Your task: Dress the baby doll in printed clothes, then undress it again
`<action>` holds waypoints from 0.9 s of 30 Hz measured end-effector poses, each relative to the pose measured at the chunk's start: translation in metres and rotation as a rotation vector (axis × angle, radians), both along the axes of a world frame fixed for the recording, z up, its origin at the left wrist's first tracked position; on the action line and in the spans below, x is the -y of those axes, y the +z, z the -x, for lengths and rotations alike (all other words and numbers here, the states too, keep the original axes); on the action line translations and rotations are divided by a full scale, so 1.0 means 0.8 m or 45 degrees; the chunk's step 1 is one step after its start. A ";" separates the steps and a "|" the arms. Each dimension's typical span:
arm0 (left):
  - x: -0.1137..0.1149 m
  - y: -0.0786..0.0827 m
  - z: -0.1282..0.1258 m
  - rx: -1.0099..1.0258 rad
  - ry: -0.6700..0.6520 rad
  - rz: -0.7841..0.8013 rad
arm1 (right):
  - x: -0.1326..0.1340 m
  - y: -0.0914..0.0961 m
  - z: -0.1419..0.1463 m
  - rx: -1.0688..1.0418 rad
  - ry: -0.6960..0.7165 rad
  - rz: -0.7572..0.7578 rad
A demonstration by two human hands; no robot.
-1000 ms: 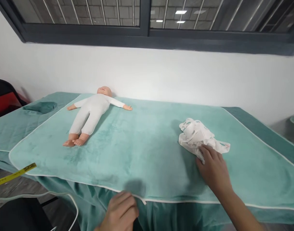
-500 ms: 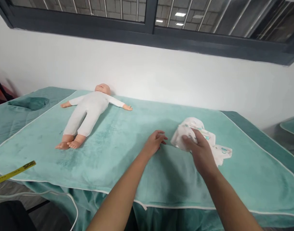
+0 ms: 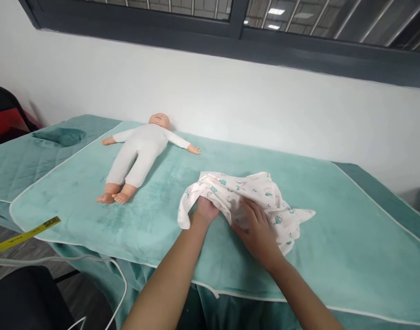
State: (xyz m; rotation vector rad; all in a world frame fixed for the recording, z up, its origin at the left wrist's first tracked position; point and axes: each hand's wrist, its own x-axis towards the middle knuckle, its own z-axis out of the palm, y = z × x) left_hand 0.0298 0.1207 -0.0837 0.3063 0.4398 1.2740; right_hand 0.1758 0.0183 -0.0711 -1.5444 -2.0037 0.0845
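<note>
A white baby garment (image 3: pixel 261 185) with small teal and pink prints lies loosely bunched on the teal cover, its opening towards me. My left hand (image 3: pixel 207 210) reaches in under its left end; the cloth hides the fingers. My right hand (image 3: pixel 258 231) rests against the near side of the garment, fingers stretched along the fabric and thumb apart. To the left, a baby doll (image 3: pixel 144 142) in a white bodysuit lies on its back, arms spread and bare feet towards me. Neither hand touches the doll.
The teal plush cover (image 3: pixel 334 256) has a white-piped edge. A padded teal section with a dark opening (image 3: pixel 60 136) is at the left. Yellow tape (image 3: pixel 27 236), a white cable (image 3: pixel 118 270) and a black chair (image 3: pixel 27 298) are at the lower left. Behind stands a white wall (image 3: pixel 265 105) below a window.
The garment has gone from a crumpled bundle in my right hand to a wider spread in front of me. My left hand has gone in under it, and my right hand has moved left.
</note>
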 end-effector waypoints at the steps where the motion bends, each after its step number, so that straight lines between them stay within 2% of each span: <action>1: 0.001 0.003 0.000 0.022 -0.018 0.007 | 0.005 -0.010 -0.012 0.068 -0.065 -0.037; 4: 0.007 0.010 0.001 0.026 -0.069 0.010 | 0.019 -0.023 -0.033 0.215 -0.098 -0.119; 8: 0.023 0.016 0.012 -0.003 -0.016 0.020 | 0.025 -0.010 -0.035 0.407 0.107 -0.115; 12: 0.067 0.013 0.036 -0.150 0.092 -0.004 | 0.024 0.001 -0.036 0.471 0.153 -0.094; 14: 0.102 0.006 0.047 -0.432 0.142 -0.055 | 0.023 0.003 -0.037 0.461 0.137 -0.049; 17: 0.153 -0.002 0.053 -1.152 0.401 -0.182 | 0.023 0.013 -0.029 0.304 0.050 0.122; 19: 0.174 0.001 0.050 -1.638 0.559 -0.466 | 0.026 0.032 -0.018 0.029 0.012 0.234; 21: 0.178 0.013 0.046 -1.967 0.574 -0.844 | 0.029 0.061 -0.005 -0.281 0.047 0.264; 23: 0.166 0.034 0.043 -2.120 0.486 -1.078 | 0.034 0.096 0.006 -0.481 0.104 0.216; 25: 0.143 0.059 0.045 -2.152 0.403 -1.089 | 0.037 0.127 0.014 -0.560 0.121 0.162; 27: 0.122 0.087 0.051 -2.134 0.415 -1.005 | 0.039 0.144 0.016 -0.500 0.096 0.105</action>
